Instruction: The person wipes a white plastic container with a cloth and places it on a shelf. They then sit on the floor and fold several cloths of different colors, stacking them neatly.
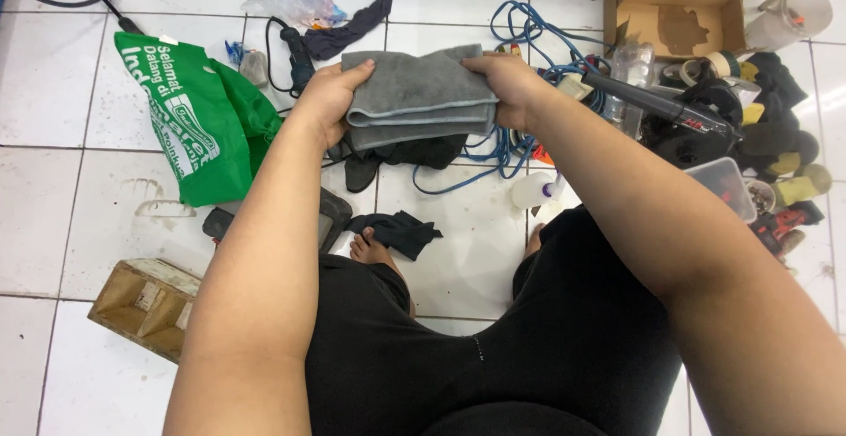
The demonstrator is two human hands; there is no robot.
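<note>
Your fingers (357,70) pinch a folded grey cloth (419,96) at its two short ends, left hand (326,101) and right hand (511,88) both clenched on it, above the tiled floor (53,189). It looks soft, light and limp, so grip the edges. Its long axis runs left to right. Beyond lie blue cable (529,26), a green bag (203,123) and a cardboard box (679,8).

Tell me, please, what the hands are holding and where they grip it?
Both hold a folded grey cloth: left hand at its left edge, right hand at its right edge.
</note>
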